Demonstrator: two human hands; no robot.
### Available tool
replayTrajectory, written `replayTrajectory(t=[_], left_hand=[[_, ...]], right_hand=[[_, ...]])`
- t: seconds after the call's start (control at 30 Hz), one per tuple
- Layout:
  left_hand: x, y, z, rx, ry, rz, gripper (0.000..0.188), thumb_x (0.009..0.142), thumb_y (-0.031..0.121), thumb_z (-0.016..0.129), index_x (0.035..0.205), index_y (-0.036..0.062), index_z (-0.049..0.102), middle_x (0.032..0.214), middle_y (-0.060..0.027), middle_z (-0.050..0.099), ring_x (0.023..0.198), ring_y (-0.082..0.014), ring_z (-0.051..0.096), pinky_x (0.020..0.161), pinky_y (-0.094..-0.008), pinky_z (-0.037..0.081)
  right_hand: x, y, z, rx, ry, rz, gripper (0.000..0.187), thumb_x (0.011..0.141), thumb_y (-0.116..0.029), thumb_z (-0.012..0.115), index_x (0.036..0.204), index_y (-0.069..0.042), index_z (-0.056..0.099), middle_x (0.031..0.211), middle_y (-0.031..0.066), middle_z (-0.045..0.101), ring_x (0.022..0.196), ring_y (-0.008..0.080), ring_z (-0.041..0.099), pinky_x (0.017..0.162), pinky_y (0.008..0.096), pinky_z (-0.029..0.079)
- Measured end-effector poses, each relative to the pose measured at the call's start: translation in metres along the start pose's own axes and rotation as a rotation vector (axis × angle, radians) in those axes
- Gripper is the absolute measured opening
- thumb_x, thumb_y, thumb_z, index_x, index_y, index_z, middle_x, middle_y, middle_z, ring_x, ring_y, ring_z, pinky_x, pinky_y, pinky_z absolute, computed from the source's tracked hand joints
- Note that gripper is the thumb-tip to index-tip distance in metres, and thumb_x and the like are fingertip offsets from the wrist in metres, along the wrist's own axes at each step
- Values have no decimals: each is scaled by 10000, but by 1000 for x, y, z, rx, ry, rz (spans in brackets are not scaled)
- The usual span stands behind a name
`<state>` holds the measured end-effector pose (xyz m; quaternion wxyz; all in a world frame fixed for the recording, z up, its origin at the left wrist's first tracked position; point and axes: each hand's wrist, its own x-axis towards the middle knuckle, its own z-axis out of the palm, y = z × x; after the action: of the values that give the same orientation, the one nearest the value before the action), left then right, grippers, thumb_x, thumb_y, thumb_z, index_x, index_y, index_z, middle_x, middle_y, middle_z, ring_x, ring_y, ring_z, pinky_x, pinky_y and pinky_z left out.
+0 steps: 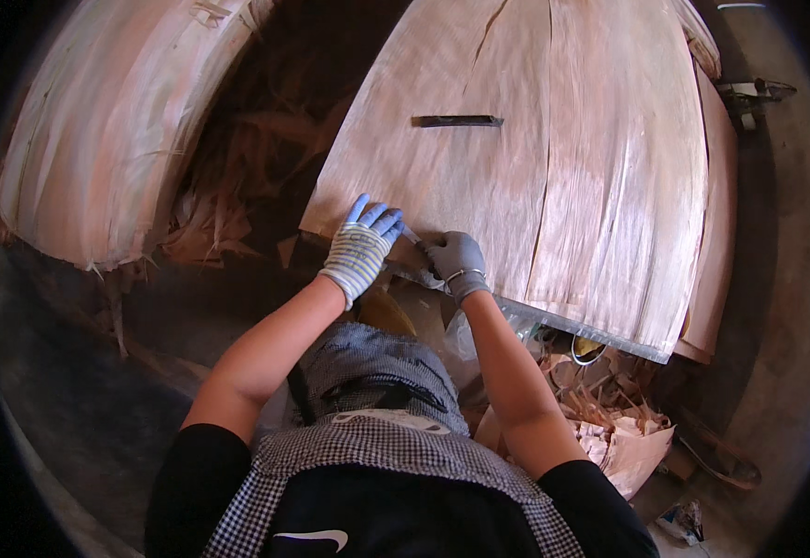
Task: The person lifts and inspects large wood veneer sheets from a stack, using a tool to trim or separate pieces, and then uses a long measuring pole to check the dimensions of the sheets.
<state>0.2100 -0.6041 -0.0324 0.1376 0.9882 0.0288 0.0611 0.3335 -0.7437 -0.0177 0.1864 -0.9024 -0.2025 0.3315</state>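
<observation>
A broad stack of pale, pinkish wood veneer sheets (507,205) lies before me, with long dark splits along the grain of the top sheet. My left hand (363,246), in a striped glove with blue fingers, rests at the near left edge of the veneer, its fingers stretched out. Just to its right, my right hand (461,265) in a grey glove is closed round a slim grey tool (411,234) whose tip points toward the left fingers. Its exact kind is too small to tell. Farther up the sheet lies a narrow black bar-shaped object (458,121).
Another veneer stack (107,130) stands at the left, with torn veneer scraps (210,223) in the dark gap between. Below the near right edge, a container (628,451) holds broken veneer pieces. Clear plastic (463,337) hangs under the edge.
</observation>
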Motion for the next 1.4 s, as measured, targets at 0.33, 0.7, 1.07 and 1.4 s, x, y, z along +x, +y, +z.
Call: replayTrajectory(t=[0.33, 0.7, 1.07, 1.4], left_hand=[[53, 4, -21, -258, -203, -126, 293, 777, 239, 574, 1004, 59, 614, 915, -152, 570, 924, -316, 532, 979, -426, 319], [278, -93, 41, -235, 171, 6, 368, 845, 253, 508, 1137, 31, 546, 1266, -129, 483, 1222, -299, 398, 1052, -406, 253], [250, -72, -32, -157, -533, -191, 323, 724, 279, 677, 965, 92, 572, 945, -140, 587, 866, -301, 577, 752, -444, 452], [217, -249, -156, -632, -119, -229, 250, 770, 296, 618, 801, 49, 589, 722, -180, 584, 677, -349, 574, 604, -432, 444]], right_hand=[[74, 26, -125, 39, 65, 1, 156, 800, -167, 569, 893, -50, 617, 798, 155, 646, 624, 292, 630, 572, 379, 486], [273, -39, -149, 61, 24, 15, 318, 814, -309, 579, 860, -12, 680, 795, 205, 647, 738, 320, 638, 652, 359, 490], [157, -72, -244, 612, 413, 60, 123, 862, -100, 533, 924, -12, 592, 746, 90, 649, 562, 139, 623, 402, 243, 429], [86, -257, -155, 1178, 114, 16, 184, 864, -140, 589, 973, 6, 610, 911, 103, 651, 831, 174, 633, 605, 297, 545]])
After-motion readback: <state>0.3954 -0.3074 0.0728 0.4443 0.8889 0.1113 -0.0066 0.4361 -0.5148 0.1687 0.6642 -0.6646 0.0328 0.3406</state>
